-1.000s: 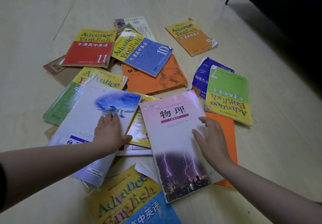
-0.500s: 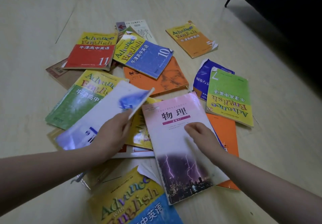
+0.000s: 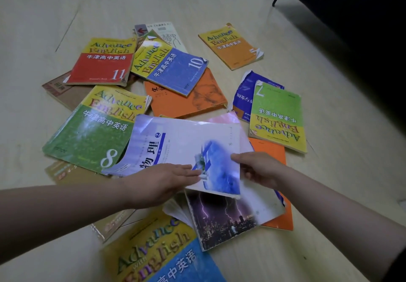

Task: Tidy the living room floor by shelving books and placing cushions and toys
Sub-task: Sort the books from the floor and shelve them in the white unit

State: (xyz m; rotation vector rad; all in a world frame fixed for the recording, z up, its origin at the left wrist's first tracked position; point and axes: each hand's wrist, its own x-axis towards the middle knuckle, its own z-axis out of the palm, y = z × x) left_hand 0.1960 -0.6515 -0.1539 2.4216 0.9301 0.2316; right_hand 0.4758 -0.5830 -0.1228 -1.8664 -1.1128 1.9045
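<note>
- While both forearms reach in from the lower edge, the left hand (image 3: 162, 183) lies palm-down with fingers stretched flat on the white physics book (image 3: 186, 150), pinning its near edge.
- Opposite it, the right hand (image 3: 259, 169) pinches that book's right edge, thumb on top and fingers curled beneath.
- Turned sideways, the white physics book rests across the lightning-cover book (image 3: 224, 218), which lies on an orange book (image 3: 279, 194).
- Around them, more books are scattered over the pale floor (image 3: 329, 172): the green "8" book (image 3: 92, 132) just left, the blue-and-yellow book (image 3: 158, 257) nearest the camera, the red "11" book (image 3: 103, 62) and blue "10" book (image 3: 171, 66) farther off, the green "7" book (image 3: 276, 115) to the right.
</note>
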